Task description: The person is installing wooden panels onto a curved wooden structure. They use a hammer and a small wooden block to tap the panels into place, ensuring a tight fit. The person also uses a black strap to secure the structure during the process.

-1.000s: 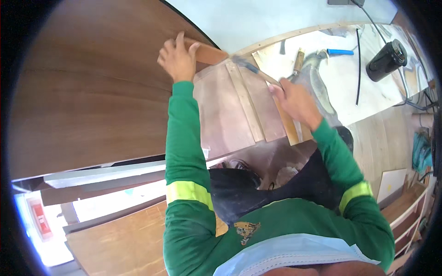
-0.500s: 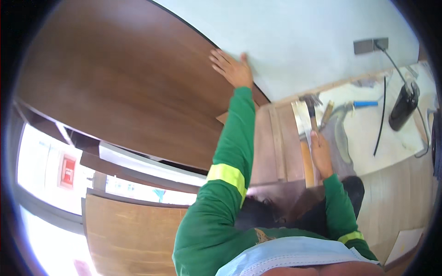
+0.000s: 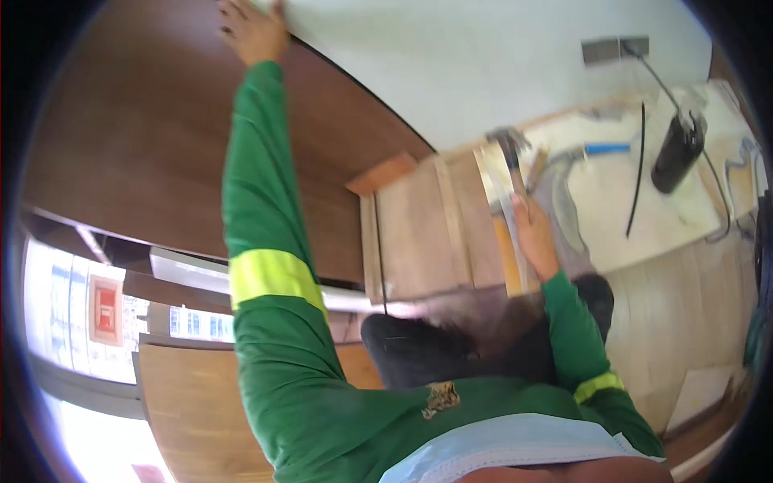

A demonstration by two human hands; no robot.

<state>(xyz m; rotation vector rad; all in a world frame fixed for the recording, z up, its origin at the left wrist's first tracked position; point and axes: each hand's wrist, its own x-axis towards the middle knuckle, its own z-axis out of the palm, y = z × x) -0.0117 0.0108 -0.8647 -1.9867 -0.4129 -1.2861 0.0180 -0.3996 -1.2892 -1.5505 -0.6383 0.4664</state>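
Seen from the wearer's head, with twelve o'clock straight ahead. The left hand, at eleven o'clock, is spread, fingers apart, over the upper edge of a large brown panel, beside a pale wall. The upper edge of the view cuts its fingertips; whether it presses the panel I cannot tell.

The right hand, at three o'clock, is wrapped around the wooden handle of a claw hammer, whose metal head points away toward one o'clock, above the work surface.

At twelve o'clock, close in, an orange-brown wood block lies against the panel's edge. A narrow wood strip crosses the surface between block and hammer. Crowding the hammer are an orange-yellow strip just left of the right hand and a wooden-handled tool just right of the hammer's head.

Farther out, toward two o'clock, lies a blue-handled tool; between two and three are a thin black rod and a black cylinder. The green left sleeve blocks part of the panel from sight.
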